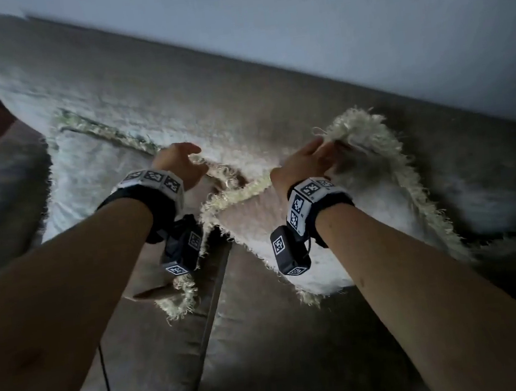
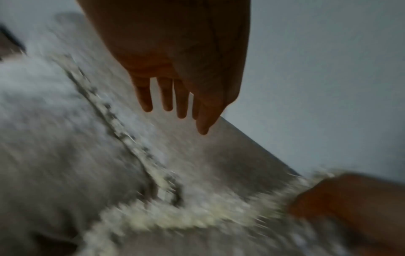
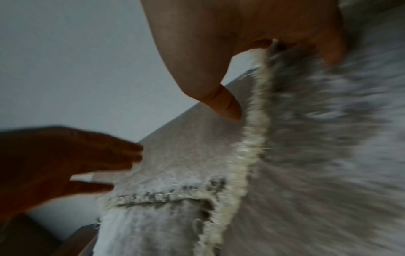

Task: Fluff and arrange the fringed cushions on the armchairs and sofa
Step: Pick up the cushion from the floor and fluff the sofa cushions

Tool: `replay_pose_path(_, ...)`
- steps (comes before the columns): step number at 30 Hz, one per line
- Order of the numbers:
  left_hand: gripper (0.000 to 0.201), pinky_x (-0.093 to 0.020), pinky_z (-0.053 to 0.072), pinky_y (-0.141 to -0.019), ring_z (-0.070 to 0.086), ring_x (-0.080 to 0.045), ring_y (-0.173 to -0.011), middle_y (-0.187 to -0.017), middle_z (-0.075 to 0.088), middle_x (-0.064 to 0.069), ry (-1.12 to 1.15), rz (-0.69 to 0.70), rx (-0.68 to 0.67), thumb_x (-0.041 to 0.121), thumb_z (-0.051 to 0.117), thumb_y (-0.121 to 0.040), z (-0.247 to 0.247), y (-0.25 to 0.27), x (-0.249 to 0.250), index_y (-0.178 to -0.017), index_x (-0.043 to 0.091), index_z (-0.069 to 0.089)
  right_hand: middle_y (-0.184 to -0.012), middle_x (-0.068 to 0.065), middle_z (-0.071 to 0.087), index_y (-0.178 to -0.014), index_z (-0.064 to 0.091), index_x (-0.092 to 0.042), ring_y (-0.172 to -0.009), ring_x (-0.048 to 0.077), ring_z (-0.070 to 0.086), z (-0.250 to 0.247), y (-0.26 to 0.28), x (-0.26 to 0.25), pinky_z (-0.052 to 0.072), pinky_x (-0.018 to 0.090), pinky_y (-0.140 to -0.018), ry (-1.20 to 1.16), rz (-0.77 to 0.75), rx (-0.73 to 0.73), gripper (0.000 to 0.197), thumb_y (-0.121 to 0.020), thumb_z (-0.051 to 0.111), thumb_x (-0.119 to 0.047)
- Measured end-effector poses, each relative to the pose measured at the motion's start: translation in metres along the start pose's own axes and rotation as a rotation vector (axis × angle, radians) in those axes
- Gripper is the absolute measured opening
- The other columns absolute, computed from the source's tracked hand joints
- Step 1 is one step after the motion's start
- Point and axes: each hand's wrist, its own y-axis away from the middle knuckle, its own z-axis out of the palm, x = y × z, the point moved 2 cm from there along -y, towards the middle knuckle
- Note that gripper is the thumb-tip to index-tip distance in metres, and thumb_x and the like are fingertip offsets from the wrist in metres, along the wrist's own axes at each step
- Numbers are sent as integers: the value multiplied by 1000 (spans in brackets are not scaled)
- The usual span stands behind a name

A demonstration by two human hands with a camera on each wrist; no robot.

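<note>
Against the sofa [image 1: 296, 334] back, our right hand [image 1: 305, 161] pinches the top corner fringe of one fringed cushion [image 1: 363, 209], likely to stand it upright, while our left hand [image 1: 180, 165], fingers loose and empty, hovers over the neighbouring cushion [image 1: 95, 174].

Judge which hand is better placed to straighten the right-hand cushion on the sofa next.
Right. The right hand already touches the top fringe of the right cushion, with fringe caught under its fingers in the right wrist view. The left hand hovers open by the left cushion, holding nothing.
</note>
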Motion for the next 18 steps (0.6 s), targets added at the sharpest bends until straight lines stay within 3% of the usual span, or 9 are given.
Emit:
replay_pose_path(5, 63, -44, 45, -102, 51, -37, -123, -135, 54, -18, -237, -214, -30, 43, 63, -87, -82, -49, -138, -139, 12, 46, -157, 14, 3, -150, 6, -3, -146, 33, 4, 70, 25, -114, 24, 51, -115, 70, -141, -77, 96, -82, 66, -34)
replay_pose_path(10, 83, -46, 38, -108, 41, -37, -134, -150, 39, -16, -223, -352, -77, 51, 63, -84, -134, -107, -250, -147, 4, 33, -155, 10, 16, -149, 15, -8, -144, 30, 17, 146, 33, -193, 30, 46, -113, 119, -134, -217, 88, -84, 62, -44)
replay_pose_path(15, 107, -44, 31, -115, 32, -30, -141, -156, 30, -10, -152, -329, -116, 67, 65, -67, -128, -181, -348, -148, 7, 29, -157, 9, 15, -153, 10, -13, -145, 29, 19, 202, 24, -247, 30, 46, -114, 140, -140, -245, 98, -80, 72, -36)
replay_pose_path(18, 116, -47, 34, -112, 35, -34, -139, -156, 27, -12, -97, -383, -135, 64, 71, -65, -123, -178, -365, -153, 12, 17, -156, 7, 17, -152, 13, -13, -144, 30, 23, 226, 18, -271, 31, 45, -114, 185, -176, -271, 107, -73, 78, -44)
